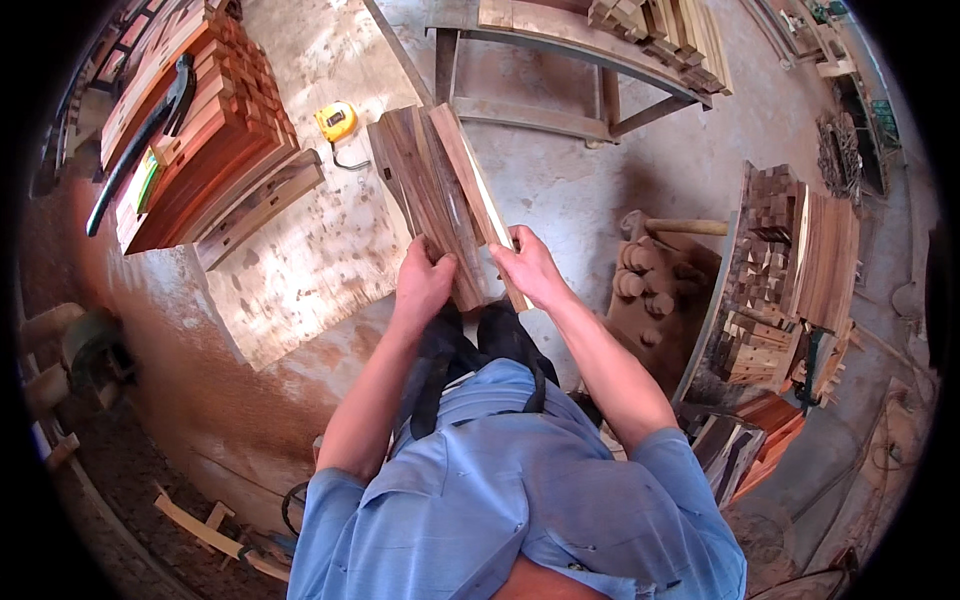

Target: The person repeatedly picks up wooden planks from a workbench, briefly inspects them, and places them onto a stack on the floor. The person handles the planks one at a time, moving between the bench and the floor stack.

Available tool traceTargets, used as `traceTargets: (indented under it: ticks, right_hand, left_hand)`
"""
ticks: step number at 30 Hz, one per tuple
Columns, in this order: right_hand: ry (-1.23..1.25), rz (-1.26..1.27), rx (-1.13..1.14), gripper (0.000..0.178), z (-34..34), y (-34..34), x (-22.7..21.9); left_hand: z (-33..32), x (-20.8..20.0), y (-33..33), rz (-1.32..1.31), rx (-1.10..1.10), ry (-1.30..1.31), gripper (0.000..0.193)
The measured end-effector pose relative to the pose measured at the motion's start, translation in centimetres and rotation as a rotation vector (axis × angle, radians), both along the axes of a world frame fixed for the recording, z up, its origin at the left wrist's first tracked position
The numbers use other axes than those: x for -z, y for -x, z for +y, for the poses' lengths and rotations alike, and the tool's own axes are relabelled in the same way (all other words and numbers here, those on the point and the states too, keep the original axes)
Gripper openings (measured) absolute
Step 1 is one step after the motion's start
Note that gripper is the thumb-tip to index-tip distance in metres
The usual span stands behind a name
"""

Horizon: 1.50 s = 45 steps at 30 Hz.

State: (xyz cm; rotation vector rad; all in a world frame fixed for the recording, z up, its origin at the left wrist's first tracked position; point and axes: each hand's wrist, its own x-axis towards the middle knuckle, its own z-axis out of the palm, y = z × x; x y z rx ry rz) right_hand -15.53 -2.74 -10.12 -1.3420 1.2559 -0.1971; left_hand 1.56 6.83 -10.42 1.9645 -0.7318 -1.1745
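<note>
My left hand (425, 278) is closed on the near end of a wide dark-brown wooden board (425, 190), thumb on top. My right hand (530, 268) pinches the near end of a narrower wooden strip (470, 180), reddish-brown with a pale edge, close along the board's right side. Both pieces point away from me, their far ends near the edge of a pale work board (290, 300). On that board, left of the wood, lies a yellow tape measure (337, 121). The undersides of the pieces and some of my fingertips are hidden.
Left, a tall stack of reddish wood pieces (215, 150) carries a long black curved tool (145, 145). A metal-framed bench (570, 38) with timber stands at the back. On the right are a wooden-handled hammer (685, 227) and stacked wood blocks (825, 260).
</note>
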Motion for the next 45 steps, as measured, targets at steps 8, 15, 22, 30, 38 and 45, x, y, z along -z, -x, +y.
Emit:
traceTargets:
  ticks: [8, 15, 22, 30, 38, 45]
  right_hand:
    - [0.132, 0.005, -0.013, 0.049, 0.5, -0.6, 0.3]
    - [0.215, -0.001, -0.011, 0.049, 1.3, -1.4, 0.5]
    - [0.305, 0.125, -0.008, 0.047, 2.0, -3.5, -0.7]
    - [0.515, 0.275, -0.110, 0.045, 2.5, -6.9, -0.9]
    - [0.665, 0.343, -0.251, 0.042, 2.9, -6.8, -1.3]
    - [0.134, -0.231, -0.030, 0.046, 2.7, -4.7, -7.7]
  left_hand:
    - [3.5, -0.1, -1.7, 0.810, -0.262, 0.152, 0.047]
    - [4.2, -0.8, -1.6, 1.095, -0.545, 0.150, 0.031]
    - [5.0, 0.0, -2.2, 1.087, -0.563, 0.172, 0.033]
    - [5.8, -3.3, -3.6, 1.071, -0.481, 0.336, 0.052]
    - [6.1, -4.3, -4.5, 1.303, -0.424, 0.386, 0.053]
    - [3.1, -6.2, -2.3, 1.174, -0.307, 0.230, 0.054]
